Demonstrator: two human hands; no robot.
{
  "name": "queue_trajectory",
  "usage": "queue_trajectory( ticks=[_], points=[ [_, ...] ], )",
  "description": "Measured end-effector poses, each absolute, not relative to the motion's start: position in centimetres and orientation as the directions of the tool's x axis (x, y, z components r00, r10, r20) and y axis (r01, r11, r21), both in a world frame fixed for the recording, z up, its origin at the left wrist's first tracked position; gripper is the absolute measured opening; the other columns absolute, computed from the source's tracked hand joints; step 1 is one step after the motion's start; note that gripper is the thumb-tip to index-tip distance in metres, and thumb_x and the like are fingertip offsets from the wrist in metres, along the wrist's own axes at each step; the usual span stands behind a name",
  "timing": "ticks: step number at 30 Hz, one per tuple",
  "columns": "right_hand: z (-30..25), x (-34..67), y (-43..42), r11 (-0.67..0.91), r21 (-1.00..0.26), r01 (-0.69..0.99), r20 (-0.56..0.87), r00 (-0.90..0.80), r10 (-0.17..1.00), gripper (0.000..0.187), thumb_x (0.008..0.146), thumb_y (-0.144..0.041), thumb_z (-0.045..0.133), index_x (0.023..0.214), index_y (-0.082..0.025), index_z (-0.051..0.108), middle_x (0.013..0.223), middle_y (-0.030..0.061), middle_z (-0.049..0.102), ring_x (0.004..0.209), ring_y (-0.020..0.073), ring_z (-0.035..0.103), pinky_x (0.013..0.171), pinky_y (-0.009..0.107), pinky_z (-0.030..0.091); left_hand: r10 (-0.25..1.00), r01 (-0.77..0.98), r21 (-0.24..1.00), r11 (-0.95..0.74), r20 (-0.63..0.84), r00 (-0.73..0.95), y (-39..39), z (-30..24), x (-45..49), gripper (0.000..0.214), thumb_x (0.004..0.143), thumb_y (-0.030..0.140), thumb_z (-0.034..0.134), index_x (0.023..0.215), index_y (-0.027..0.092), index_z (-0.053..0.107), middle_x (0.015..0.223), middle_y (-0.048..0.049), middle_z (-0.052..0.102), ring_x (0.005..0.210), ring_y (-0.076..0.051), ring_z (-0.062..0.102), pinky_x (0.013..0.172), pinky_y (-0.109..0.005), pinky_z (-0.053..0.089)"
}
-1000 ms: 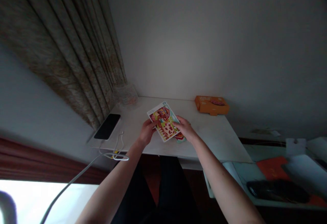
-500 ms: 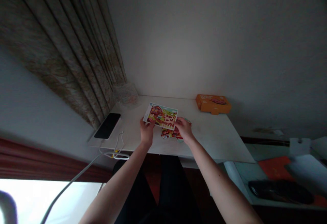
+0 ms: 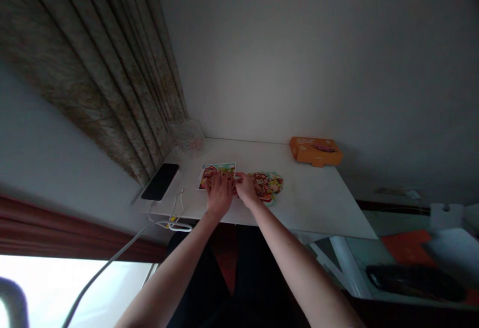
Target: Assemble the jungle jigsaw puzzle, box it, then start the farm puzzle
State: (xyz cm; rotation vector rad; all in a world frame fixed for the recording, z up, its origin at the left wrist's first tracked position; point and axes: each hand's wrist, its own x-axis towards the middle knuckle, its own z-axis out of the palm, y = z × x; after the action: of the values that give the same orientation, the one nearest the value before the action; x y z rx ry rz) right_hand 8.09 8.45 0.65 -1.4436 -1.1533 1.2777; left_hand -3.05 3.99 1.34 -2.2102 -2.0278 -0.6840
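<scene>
The fingers [image 3: 216, 180] of the left hand [image 3: 219, 194] are lying spread and flat, pressing down on a colourful rectangular picture card [image 3: 220, 169]. They are gripping nothing. The card is lying flat on a white rectangular table top [image 3: 318, 198], left of its middle, with its near half hidden under both hands. The right hand [image 3: 247, 190] is resting against the card's right edge with its fingers turned toward the left hand. They are too small and dark to tell whether they are pinching the edge or only lying on it. The two hands are touching or almost touching over the card.

Just beside the right hand, a loose pile of colourful cardboard puzzle pieces [image 3: 268, 185] is sitting on the table, close to the card. Farther back on the right, a flat orange cardboard box [image 3: 316, 151] is lying near the pale wall [image 3: 299, 58], well apart from the hands. On the left, a black phone [image 3: 160, 181] is lying at the table's edge, with a white cable [image 3: 169, 218] looping beside it and hanging down. A crumpled clear plastic bag [image 3: 186, 136] is sitting in the far left corner under a beige pleated curtain [image 3: 105, 68]. Nothing is lying between the hands and the card.
</scene>
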Motion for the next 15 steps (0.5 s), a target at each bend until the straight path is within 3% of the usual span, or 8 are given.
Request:
queue_trajectory(
  ticks=[3,7,11,15],
  points=[
    [0.4,6.3,9.0,-0.222,-0.975,0.021,-0.222,0.014,0.975,0.027,0.086,-0.019,0.060,0.111,-0.021,0.070,0.080,0.0020,0.075,0.061,0.0179,0.071,0.055,0.029,0.060,0.945,0.934,0.339,-0.109,0.328,-0.009,4.2,0.6,-4.7,0.042,0.102,0.032,0.048,0.141,0.021,0.061,0.151,-0.0219,0.056,0.145,-0.038,0.046,0.117,-0.067,0.034],
    [0.5,5.9,8.8,-0.111,-0.989,0.094,-0.118,-0.071,0.991,0.023,0.089,-0.024,0.060,0.109,-0.023,0.072,0.081,0.0026,0.075,0.059,0.0168,0.070,0.058,0.029,0.058,0.965,0.892,0.442,-0.094,0.260,-0.027,4.8,-0.3,-6.9,0.037,0.098,0.033,0.056,0.131,0.023,0.068,0.142,-0.0237,0.062,0.142,-0.042,0.050,0.115,-0.069,0.033],
    [1.0,8.6,7.9,0.033,-0.975,0.218,0.017,-0.075,0.997,0.032,0.091,-0.031,0.061,0.121,-0.025,0.068,0.089,0.0028,0.075,0.060,0.0163,0.070,0.059,0.029,0.056,0.963,0.922,0.386,0.013,0.244,-0.116,5.7,-0.8,-8.4,0.042,0.094,0.033,0.061,0.132,0.016,0.068,0.149,-0.0272,0.056,0.142,-0.045,0.048,0.117,-0.069,0.029],
    [1.6,14.5,7.3,0.271,-0.824,0.497,0.264,-0.087,0.961,0.025,0.095,-0.036,0.057,0.109,-0.023,0.073,0.092,0.0077,0.076,0.083,0.0227,0.072,0.083,0.039,0.057,0.955,0.956,0.280,0.083,0.250,-0.157,6.4,-0.9,-9.7,0.048,0.096,0.037,0.056,0.137,0.013,0.064,0.151,-0.0280,0.053,0.142,-0.045,0.048,0.117,-0.069,0.030]
  ],
)
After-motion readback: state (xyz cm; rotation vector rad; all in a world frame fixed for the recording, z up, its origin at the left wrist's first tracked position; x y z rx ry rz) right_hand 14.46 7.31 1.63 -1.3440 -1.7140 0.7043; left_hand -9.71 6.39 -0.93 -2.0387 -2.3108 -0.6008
